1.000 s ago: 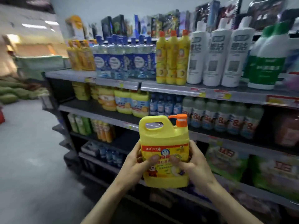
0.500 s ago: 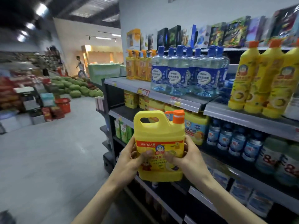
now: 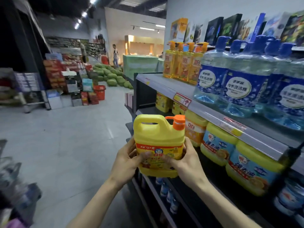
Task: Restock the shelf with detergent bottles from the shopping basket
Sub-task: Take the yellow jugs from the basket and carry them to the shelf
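- Yellow plastic detergent jug with orange pump cap [image 3: 158, 142]: upright, held in front of the grey metal shelf [image 3: 212, 111].
- Left hand [image 3: 126, 159] and right hand [image 3: 185, 159]: both grip the jug's lower sides, thumbs across its label.

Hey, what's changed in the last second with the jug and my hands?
The view swung left, so the jug is now in front of the left end of the shelf instead of its middle. Nothing was picked up or let go. The left hand and right hand still grip the jug upright at its label.
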